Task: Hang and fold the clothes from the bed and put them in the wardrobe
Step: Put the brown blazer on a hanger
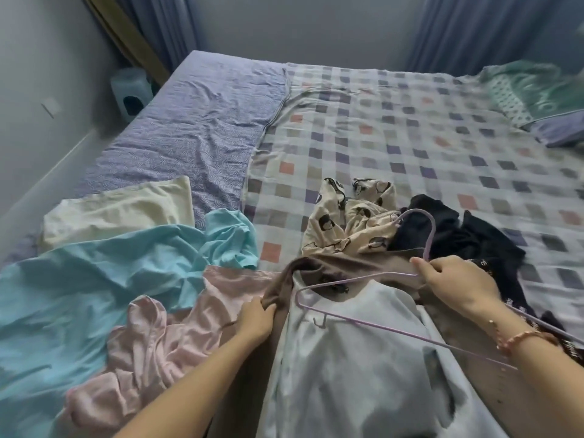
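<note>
Clothes lie in a heap on the near part of the bed [410, 128]. My right hand [455, 282] grips a lilac wire hanger [347, 317] at its neck, holding it over a brown garment [354, 263] and a pale blue-white garment [347, 374]. My left hand [256, 317] pinches the brown garment's left shoulder edge. To the left lie a pink garment [151, 343], a turquoise garment [94, 279] and a cream garment [120, 213]. Behind the hanger are a beige cartoon-print garment [347, 222] and a black garment [458, 235].
The bed has a checked cover on the right and a purple patterned sheet [189, 121] on the left. A green and purple pillow [537, 99] lies at the far right. A pale blue stool [129, 90] stands by the far left corner. Curtains [474, 30] hang behind.
</note>
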The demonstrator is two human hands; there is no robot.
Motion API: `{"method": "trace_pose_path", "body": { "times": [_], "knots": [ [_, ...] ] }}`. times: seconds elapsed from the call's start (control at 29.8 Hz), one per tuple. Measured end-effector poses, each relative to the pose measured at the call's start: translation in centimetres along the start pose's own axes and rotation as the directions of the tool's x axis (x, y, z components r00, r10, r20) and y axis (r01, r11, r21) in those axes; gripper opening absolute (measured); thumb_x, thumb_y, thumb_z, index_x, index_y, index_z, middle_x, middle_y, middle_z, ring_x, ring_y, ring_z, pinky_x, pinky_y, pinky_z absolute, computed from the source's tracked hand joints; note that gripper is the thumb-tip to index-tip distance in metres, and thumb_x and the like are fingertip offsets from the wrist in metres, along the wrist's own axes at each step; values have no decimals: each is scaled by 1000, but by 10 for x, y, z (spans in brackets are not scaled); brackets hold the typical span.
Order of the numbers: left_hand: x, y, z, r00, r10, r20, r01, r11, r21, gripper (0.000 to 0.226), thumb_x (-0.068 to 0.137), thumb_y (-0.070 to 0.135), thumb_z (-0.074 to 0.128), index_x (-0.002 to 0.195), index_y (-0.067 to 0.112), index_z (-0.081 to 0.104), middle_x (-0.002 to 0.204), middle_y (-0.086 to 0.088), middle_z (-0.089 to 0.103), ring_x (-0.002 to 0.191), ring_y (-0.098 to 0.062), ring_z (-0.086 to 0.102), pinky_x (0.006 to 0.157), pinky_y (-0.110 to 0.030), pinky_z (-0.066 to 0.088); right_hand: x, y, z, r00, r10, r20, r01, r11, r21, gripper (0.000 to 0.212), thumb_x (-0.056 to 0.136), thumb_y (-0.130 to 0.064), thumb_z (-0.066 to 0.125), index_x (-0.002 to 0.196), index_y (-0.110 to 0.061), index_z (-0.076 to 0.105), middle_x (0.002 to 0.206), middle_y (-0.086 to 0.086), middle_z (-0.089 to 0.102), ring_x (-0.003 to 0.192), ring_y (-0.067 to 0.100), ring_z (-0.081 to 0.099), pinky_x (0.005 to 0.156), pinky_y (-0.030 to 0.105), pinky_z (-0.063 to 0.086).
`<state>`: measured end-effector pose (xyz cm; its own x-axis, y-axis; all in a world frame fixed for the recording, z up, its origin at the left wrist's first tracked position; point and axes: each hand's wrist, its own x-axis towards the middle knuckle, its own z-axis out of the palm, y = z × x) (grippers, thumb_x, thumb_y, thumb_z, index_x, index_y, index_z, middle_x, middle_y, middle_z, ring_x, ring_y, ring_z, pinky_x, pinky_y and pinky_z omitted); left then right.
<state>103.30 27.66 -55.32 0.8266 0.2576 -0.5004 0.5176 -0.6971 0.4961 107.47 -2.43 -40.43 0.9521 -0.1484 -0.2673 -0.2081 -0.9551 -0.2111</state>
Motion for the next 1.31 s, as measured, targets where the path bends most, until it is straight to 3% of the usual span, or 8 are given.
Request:
{"method": "trace_pose_path", "body": {
  "times": [0.27,0.5,0.67,0.87,1.01,1.14,1.24,1.31],
  "knots": [
    [-27,3,-57,888,167,-428,-154,986,65,23,97,13,37,103,8,59,107,-23,61,97,-41,56,82,-42,45,-3,-21,-5,994,-60,86,50,993,110,48,93,-52,44,58,-21,58,69,3,63,76,26,60,73,35,47],
    [-104,28,-139,817,468,-337,-465,880,96,14,89,8,57,79,4,66,75,-11,67,70,-24,59,62,-21,31,-55,-91,-6,984,-179,3,179,983,-48,31,95,-45,44,101,-18,59,104,7,66,99,29,61,74,35,44],
    [-195,53,-158,785,592,-186,-610,789,-65,31,90,16,57,59,12,53,46,10,47,44,-2,44,46,-14,32,-92,-123,-1,991,-133,-32,136,982,134,30,95,-30,43,116,-9,49,111,16,63,105,35,58,81,39,44],
    [-284,60,-136,728,686,-3,-676,716,-171,25,86,39,52,76,17,57,60,16,56,62,12,50,67,-6,35,-144,-148,25,931,-315,186,130,760,636,20,89,-40,52,106,-31,57,105,1,68,100,24,62,92,45,48],
    [-269,26,-142,754,634,170,-657,725,207,52,90,60,39,95,16,66,95,3,67,94,-5,59,91,-25,42,-135,-135,-1,956,-240,170,10,603,798,29,88,-46,50,73,-27,66,70,-5,66,76,24,62,84,49,49],
    [-223,37,-173,557,791,-255,-608,597,524,71,80,74,32,124,21,48,117,-1,58,111,-18,51,98,-30,32,-142,-133,-25,927,-369,69,149,529,836,34,87,-43,54,70,-15,66,56,-10,58,63,19,53,69,44,41],
    [-204,57,-169,733,674,90,-674,703,227,67,73,76,35,118,31,55,116,6,62,109,-13,55,98,-35,40,-160,-139,-24,900,-436,26,259,581,772,36,85,-46,53,80,-13,64,64,-2,62,61,19,57,66,39,45],
    [-192,53,-163,730,667,148,-683,707,186,53,77,66,42,113,31,60,114,9,65,107,-12,57,95,-35,43,-162,-133,-23,873,-486,43,250,523,815,16,92,-30,55,92,-15,62,71,2,65,67,15,62,70,32,50]
  ]
}}
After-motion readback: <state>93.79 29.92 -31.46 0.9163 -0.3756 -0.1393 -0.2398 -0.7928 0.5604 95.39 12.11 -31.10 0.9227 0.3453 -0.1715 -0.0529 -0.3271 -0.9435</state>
